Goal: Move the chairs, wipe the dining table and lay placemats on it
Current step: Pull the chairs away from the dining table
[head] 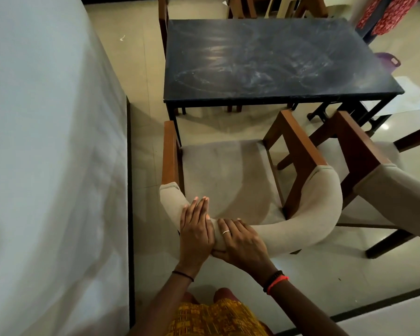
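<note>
Gripping: right hand [243, 243] wraps the backrest [308, 221] of the near chair [226, 175]; fingers [230, 225] curled over the top, thumb tucked underneath, ring [226, 232] on one finger.
left hand [197, 229]: flat on the same backrest, just left of the right hand and touching it; its fingers are straight and together, pointing far, holding nothing.
chair position: on the floor [136, 57] at the near side of the worktop [264, 59], seat facing it; far end of its left arm just beside the worktop's near-left leg.
second chair [357, 151]: just right of the first, angled, same wooden arms and beige padding.
worktop surface: dark, streaky smears across the top.
left edge: white cloth [46, 141] draped over a large surface.
</note>
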